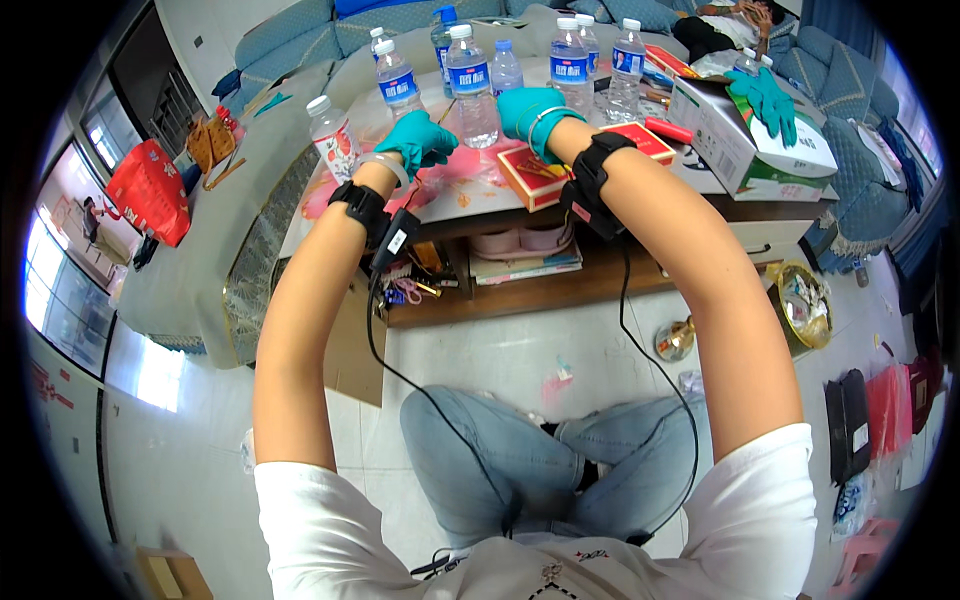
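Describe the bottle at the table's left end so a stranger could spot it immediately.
Start at the low, pink-patterned table. At its left end, just left of the teal-gloved left hand, stands a white-capped bottle. Its label is red and white, while the large bottles to its right wear blue ones.

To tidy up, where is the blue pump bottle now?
In the head view, the pump bottle stands left of centre on the table, behind two clear bottles.
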Tool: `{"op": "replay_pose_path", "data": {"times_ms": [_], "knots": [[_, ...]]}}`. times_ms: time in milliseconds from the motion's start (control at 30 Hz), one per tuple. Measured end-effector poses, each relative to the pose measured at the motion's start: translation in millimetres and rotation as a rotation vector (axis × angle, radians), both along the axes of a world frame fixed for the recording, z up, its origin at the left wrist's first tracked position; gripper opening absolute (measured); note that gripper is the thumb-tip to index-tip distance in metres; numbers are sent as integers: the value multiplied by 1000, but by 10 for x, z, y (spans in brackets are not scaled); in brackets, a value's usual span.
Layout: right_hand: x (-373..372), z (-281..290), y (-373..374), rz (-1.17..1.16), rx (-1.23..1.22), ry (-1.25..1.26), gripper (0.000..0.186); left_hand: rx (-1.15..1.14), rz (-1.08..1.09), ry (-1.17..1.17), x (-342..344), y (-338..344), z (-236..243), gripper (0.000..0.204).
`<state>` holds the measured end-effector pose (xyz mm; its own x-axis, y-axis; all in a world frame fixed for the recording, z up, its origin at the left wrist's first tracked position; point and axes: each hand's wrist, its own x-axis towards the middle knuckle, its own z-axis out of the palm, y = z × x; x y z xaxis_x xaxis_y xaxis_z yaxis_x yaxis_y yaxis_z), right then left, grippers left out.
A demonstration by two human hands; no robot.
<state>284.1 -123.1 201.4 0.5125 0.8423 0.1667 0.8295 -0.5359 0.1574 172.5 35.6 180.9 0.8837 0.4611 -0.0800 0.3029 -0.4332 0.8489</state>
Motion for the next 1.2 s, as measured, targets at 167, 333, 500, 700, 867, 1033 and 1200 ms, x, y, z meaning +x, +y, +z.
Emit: {"op": "replay_pose_path", "data": {"times_ms": [167,333,500,700,867,1033,1200], "knots": [[-208,80,-234,-10,116,44,27,-72,16,23,-286,-311,3,27],[-201,6,-408,253,-76,198,26,-154,-58,-19,-615,-607,-62,47],[-752,-270,-1002,38,303,841,22,-209,16,76,-1220,-1053,-271,57],[-825,-218,-1575,92,289,686,29,-131,-118,116,-1730,-1125,-385,40],[-398,-82,-1735,490,129,94,9,-229,-96,56,-1680,-1062,-390,42],[186,-38,-1415,373,189,90,10,-484,-129,-133,-1536,-1082,-457,34],[-440,66,-930,118,471,388,30,-874,-171,-345,-1847,-1144,-810,35]]}}
